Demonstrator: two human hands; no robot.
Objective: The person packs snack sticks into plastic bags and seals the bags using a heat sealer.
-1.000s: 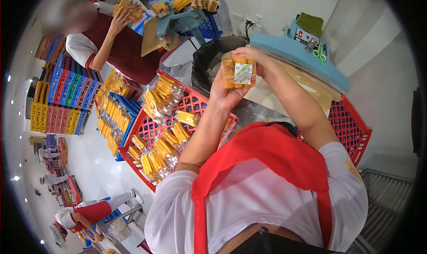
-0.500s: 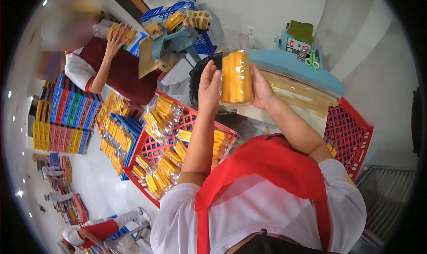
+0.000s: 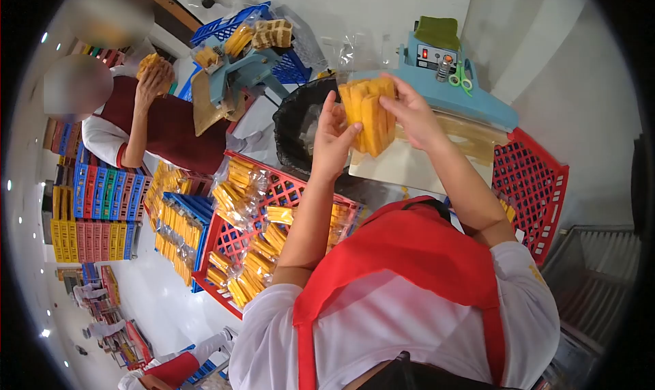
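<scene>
A clear plastic bag of yellow stick-shaped food (image 3: 368, 120) is held up in front of me, its loose film rising above the sticks. My left hand (image 3: 334, 141) grips its left side, thumb pressed on the front. From the right, my right hand (image 3: 413, 117) has its fingers around the upper edge and its thumb on the front. Just beyond and to the right stands a light-blue machine (image 3: 416, 83), like a bag sealer, with a pale board (image 3: 450, 148) before it.
A red crate (image 3: 217, 243) with bagged yellow sticks stands left, beside stacked blue crates (image 3: 203, 212). Behind my left hand is a black-lined bin (image 3: 286, 131). Green-handled scissors (image 3: 462, 79) hang on the machine. Another red crate (image 3: 539, 178) is right. A co-worker (image 3: 170, 117) holds a yellow pack at another machine.
Both hands have shifted their grip; the thumbs now press on the front of the bag. The bag has tilted, and its sticks look less evenly aligned. The view has shifted slightly.
</scene>
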